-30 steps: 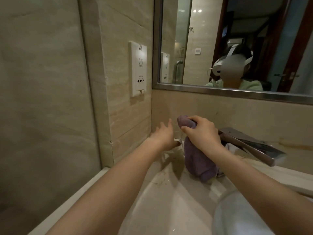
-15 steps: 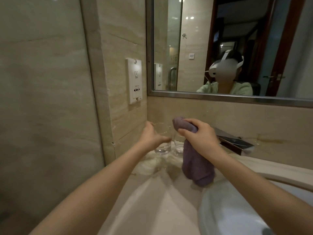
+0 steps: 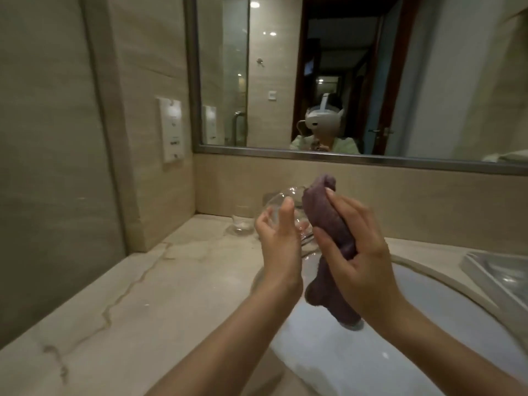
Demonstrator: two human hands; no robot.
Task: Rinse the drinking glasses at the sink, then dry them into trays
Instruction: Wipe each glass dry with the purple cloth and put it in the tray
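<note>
Glass (image 3: pixel 281 208) in left hand (image 3: pixel 278 238)

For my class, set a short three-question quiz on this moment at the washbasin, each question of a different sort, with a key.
1. True or false: the left hand holds a clear drinking glass lifted off the counter.
2. Multiple choice: what does the right hand grip? A) a bunched purple cloth B) a white sponge C) a soap bar
3. Fill in: a second clear glass stands on the beige marble counter near the back ____.

Key: 1 true; 2 A; 3 wall.
</note>
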